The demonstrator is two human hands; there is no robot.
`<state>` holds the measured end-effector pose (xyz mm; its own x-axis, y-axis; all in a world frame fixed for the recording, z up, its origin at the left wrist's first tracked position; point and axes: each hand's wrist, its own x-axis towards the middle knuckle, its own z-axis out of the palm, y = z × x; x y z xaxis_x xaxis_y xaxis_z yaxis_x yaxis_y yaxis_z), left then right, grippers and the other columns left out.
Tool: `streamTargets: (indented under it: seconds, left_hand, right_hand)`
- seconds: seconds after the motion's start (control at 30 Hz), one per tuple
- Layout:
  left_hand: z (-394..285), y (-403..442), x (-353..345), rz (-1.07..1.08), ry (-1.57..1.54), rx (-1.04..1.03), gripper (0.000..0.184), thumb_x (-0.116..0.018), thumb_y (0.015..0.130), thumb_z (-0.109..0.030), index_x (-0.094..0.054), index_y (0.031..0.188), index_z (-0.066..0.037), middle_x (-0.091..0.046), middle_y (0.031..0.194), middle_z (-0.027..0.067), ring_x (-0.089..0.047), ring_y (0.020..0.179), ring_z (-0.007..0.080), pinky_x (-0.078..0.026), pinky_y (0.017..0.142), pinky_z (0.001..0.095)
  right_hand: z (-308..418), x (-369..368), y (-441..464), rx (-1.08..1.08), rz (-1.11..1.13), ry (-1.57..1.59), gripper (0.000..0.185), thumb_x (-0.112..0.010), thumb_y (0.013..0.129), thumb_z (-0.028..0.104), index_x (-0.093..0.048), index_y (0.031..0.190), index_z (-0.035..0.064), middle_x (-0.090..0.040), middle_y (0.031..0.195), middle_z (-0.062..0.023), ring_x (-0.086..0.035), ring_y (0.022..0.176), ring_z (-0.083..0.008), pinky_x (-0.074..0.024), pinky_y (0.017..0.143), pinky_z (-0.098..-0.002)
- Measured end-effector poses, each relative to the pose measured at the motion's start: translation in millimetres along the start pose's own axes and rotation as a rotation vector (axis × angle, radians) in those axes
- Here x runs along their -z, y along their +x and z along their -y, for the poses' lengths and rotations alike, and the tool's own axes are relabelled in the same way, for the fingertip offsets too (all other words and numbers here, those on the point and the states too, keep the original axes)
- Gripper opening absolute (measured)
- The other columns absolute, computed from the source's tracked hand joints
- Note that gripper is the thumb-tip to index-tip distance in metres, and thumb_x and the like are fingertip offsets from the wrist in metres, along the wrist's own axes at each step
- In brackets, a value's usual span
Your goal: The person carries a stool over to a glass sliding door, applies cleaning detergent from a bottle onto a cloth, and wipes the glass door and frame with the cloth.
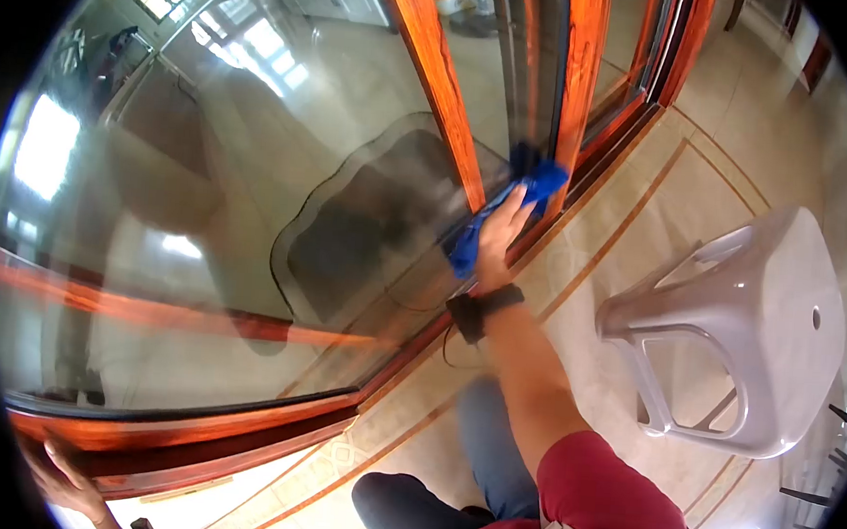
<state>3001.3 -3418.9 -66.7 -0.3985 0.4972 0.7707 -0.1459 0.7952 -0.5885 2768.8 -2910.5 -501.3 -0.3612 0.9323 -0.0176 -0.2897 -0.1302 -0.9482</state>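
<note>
My right hand (503,233), with a dark band on its wrist, is closed around a blue cloth (542,183). It presses the cloth against the lower part of a sliding glass door, beside the orange-brown wooden upright (444,91). Down at the far left, my left hand (69,483) touches the end of the wooden bottom rail (190,432), its visible fingers stretched out. Part of that hand is lost in the dark picture edge. The large glass pane (344,289) spans the space between both hands and shows reflections.
A pale plastic stool (778,335) stands on the tiled floor to my right. The door track (604,164) runs along the floor towards the upper right. Behind the glass lies a dark mat (367,232). My bent knees (399,505) are close to the door.
</note>
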Motion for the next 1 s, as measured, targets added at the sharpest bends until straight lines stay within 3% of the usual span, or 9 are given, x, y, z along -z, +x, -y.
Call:
streamTargets:
  seconds: [0.1, 0.37, 0.5, 0.6, 0.7, 0.83, 0.9, 0.97, 1.0]
  left_hand:
    - [-0.5, 1.6, 1.7, -0.024, 0.072, -0.010, 0.048, -0.043, 0.100, -0.032, -0.043, 0.139, -0.004, -0.045, 0.140, 0.0176, -0.044, 0.128, 0.0317, -0.035, 0.106, 0.0396]
    - [-1.2, 8.3, 3.4, -0.029, 0.097, -0.081, 0.049, -0.043, 0.099, -0.033, -0.043, 0.139, -0.004, -0.045, 0.140, 0.0173, -0.044, 0.128, 0.0315, -0.035, 0.105, 0.0397]
    - [2.6, 7.0, 4.1, -0.032, 0.130, -0.088, 0.049, -0.043, 0.100, -0.032, -0.044, 0.138, -0.002, -0.046, 0.139, 0.0174, -0.045, 0.128, 0.0315, -0.035, 0.105, 0.0395]
    - [-11.0, 10.3, 3.9, -0.055, 0.121, -0.055, 0.049, -0.043, 0.100, -0.033, -0.044, 0.138, -0.003, -0.046, 0.139, 0.0167, -0.045, 0.128, 0.0313, -0.035, 0.105, 0.0399]
    - [-26.4, 21.1, 7.8, -0.100, 0.148, -0.122, 0.049, -0.043, 0.099, -0.034, -0.045, 0.138, -0.004, -0.047, 0.139, 0.0155, -0.046, 0.127, 0.0311, -0.036, 0.104, 0.0402]
    - [-24.6, 19.6, 4.9, -0.106, 0.167, -0.119, 0.049, -0.041, 0.100, -0.035, -0.045, 0.137, -0.005, -0.047, 0.139, 0.0142, -0.047, 0.126, 0.0310, -0.036, 0.103, 0.0401]
    - [-24.9, 16.9, 8.2, -0.091, 0.165, -0.102, 0.049, -0.041, 0.100, -0.035, -0.045, 0.137, -0.004, -0.047, 0.139, 0.0144, -0.047, 0.126, 0.0310, -0.036, 0.104, 0.0400]
    - [-24.4, 14.9, 8.1, -0.078, 0.168, -0.078, 0.049, -0.041, 0.100, -0.034, -0.045, 0.137, -0.003, -0.047, 0.139, 0.0155, -0.046, 0.126, 0.0310, -0.036, 0.104, 0.0398]
    - [-22.0, 13.8, 8.3, -0.075, 0.133, -0.089, 0.049, -0.041, 0.100, -0.034, -0.045, 0.137, -0.002, -0.047, 0.139, 0.0164, -0.046, 0.127, 0.0307, -0.035, 0.105, 0.0396]
  right_hand:
    - [-64.8, 28.0, -51.0, -0.402, 0.001, -0.157, 0.060, -0.042, 0.098, 0.040, -0.034, 0.140, -0.0023, -0.040, 0.140, -0.0209, -0.039, 0.128, -0.0311, -0.0250, 0.109, -0.0335]
    - [36.6, 35.7, -24.9, 0.511, 0.157, -0.236, 0.035, -0.047, 0.095, 0.017, -0.049, 0.123, -0.0034, -0.051, 0.122, -0.0258, -0.048, 0.108, -0.0400, -0.0356, 0.097, -0.0424]
    - [-48.4, 38.9, 42.1, -0.268, 0.000, -0.144, 0.025, -0.052, 0.092, 0.013, -0.053, 0.105, -0.0076, -0.060, 0.094, -0.0253, -0.052, 0.081, -0.0378, -0.0425, 0.079, -0.0407]
    - [10.0, 37.2, -31.4, -0.188, 0.077, -0.119, 0.020, -0.051, 0.090, 0.009, -0.053, 0.102, -0.0066, -0.060, 0.101, -0.0228, -0.053, 0.085, -0.0326, -0.0412, 0.081, -0.0430]
    - [57.7, 41.5, -96.5, 0.257, 0.296, -0.185, 0.035, -0.055, 0.089, 0.009, -0.050, 0.121, -0.0034, -0.041, 0.133, -0.0235, -0.041, 0.123, -0.0411, -0.0325, 0.104, -0.0425]
    - [1.4, 38.9, -21.8, 0.401, 0.033, -0.276, 0.026, -0.053, 0.089, 0.006, -0.052, 0.112, -0.0058, -0.053, 0.115, -0.0249, -0.051, 0.104, -0.0371, -0.0395, 0.093, -0.0403]
    - [-30.6, 49.9, 24.8, -0.002, 0.041, -0.245, 0.018, -0.056, 0.089, 0.011, -0.054, 0.085, -0.0067, -0.058, 0.088, -0.0204, -0.050, 0.076, -0.0303, -0.0416, 0.071, -0.0404]
    - [-19.8, 54.5, 27.2, -0.237, 0.053, -0.225, 0.022, -0.062, 0.086, 0.015, -0.057, 0.085, -0.0069, -0.059, 0.086, -0.0180, -0.053, 0.076, -0.0294, -0.0434, 0.072, -0.0394]
    - [-5.4, 58.3, 14.7, -0.069, 0.124, -0.235, 0.024, -0.064, 0.085, 0.016, -0.058, 0.087, -0.0069, -0.059, 0.087, -0.0169, -0.055, 0.079, -0.0289, -0.0442, 0.074, -0.0377]
